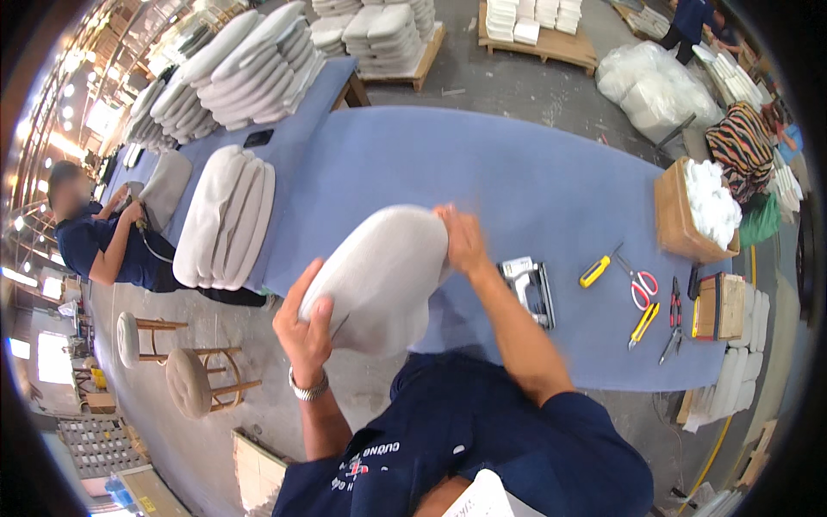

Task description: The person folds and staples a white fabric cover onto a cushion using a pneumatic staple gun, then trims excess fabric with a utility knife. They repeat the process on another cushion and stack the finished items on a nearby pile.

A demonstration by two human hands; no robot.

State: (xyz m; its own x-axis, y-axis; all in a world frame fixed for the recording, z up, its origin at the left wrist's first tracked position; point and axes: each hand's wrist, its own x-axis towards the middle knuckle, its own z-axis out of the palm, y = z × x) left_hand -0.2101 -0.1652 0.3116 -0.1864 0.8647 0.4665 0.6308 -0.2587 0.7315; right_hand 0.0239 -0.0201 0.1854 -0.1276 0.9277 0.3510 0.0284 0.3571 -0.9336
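Note:
A light grey upholstered seat cushion (379,267) is held up, tilted, in front of my body at the near edge of the blue-covered table (534,189). My left hand (306,332), with a metal watch on its wrist, grips the cushion's lower left edge, thumb on the visible face. At its upper right edge my right hand (463,239) is closed on it, slightly blurred; its fingertips are partly hidden. A short dark line shows on the cushion near my left thumb. Right of my right forearm lies a staple gun (527,291) on the table.
Farther right lie a yellow-handled screwdriver (594,271), red-handled scissors (642,290), a yellow cutter (643,326) and pliers (672,326). A cardboard box (676,228) holds white stuffing. Stacked cushions (226,215) stand at left, near another person (99,241). Two stools (189,383) stand on the floor.

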